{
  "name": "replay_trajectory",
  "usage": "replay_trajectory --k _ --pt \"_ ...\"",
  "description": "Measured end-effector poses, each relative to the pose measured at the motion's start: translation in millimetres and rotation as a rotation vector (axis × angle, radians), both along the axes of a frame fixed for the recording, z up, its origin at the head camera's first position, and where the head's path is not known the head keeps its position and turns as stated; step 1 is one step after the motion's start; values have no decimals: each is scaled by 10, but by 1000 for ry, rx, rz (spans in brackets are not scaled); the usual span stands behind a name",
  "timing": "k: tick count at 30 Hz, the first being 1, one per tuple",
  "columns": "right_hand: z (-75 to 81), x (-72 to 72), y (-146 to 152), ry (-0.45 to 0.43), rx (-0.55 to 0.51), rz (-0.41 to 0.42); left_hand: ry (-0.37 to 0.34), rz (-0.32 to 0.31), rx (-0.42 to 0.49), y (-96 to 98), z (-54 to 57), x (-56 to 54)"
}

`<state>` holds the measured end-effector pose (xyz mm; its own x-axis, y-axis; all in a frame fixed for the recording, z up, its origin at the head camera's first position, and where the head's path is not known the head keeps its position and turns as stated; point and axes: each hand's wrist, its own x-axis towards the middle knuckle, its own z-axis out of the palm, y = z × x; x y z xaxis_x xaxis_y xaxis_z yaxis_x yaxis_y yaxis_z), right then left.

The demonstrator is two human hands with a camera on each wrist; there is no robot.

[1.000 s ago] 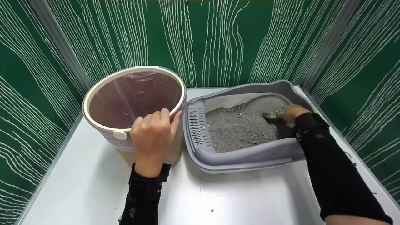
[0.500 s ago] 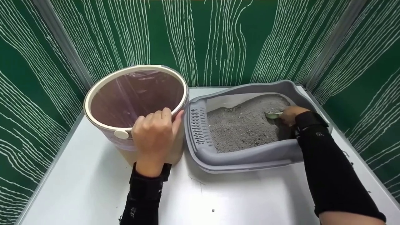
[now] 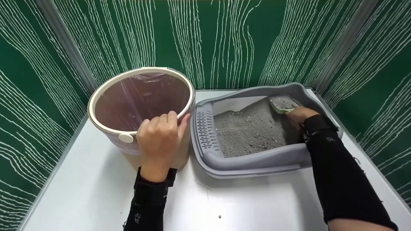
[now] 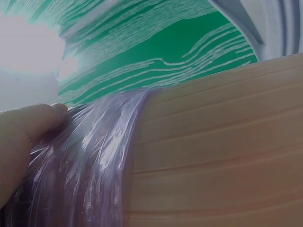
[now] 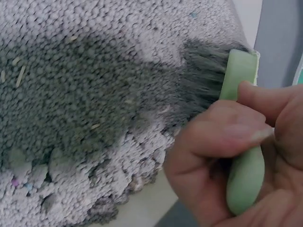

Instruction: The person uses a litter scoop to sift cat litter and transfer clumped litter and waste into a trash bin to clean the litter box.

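Note:
My left hand (image 3: 158, 141) grips the near right rim of a beige trash bin (image 3: 179, 157), fingers over the edge and thumb outside. In the left wrist view, the ribbed bin wall (image 4: 213, 142) fills much of the frame, with a finger on the folded plastic liner (image 4: 104, 151). My right hand (image 3: 300, 115) holds a green litter scoop (image 3: 280, 111) by its handle, inside the grey litter box (image 3: 250, 165). Grey cat litter (image 3: 250, 131) lies on the scoop and in the box. In the right wrist view, blurred granules hang below the scoop's green edge (image 5: 239, 71).
Bin and box stand side by side on a white table (image 3: 244, 202). A slotted ledge (image 3: 205, 131) runs along the box's left end. Green walls (image 3: 224, 41) with white lines close off the back and sides. A small crumb (image 3: 220, 217) lies near the front.
My right hand has lifted the scoop from the litter with grey granules heaped on it. My left hand has stayed on the bin rim.

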<state>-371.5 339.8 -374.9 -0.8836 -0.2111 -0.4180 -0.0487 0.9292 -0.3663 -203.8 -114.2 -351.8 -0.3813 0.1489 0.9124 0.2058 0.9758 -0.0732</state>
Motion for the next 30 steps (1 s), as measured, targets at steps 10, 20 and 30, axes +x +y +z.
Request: replay_trajectory --k 10,20,30 --pt "13 52 -43 -63 -44 -3 -3 9 -7 -21 -13 -6" --pt "-1 63 -36 50 42 38 -20 -2 3 -22 -8 19" --pt "-3 30 -22 -2 -67 -91 -22 2 -9 -7 14 10"
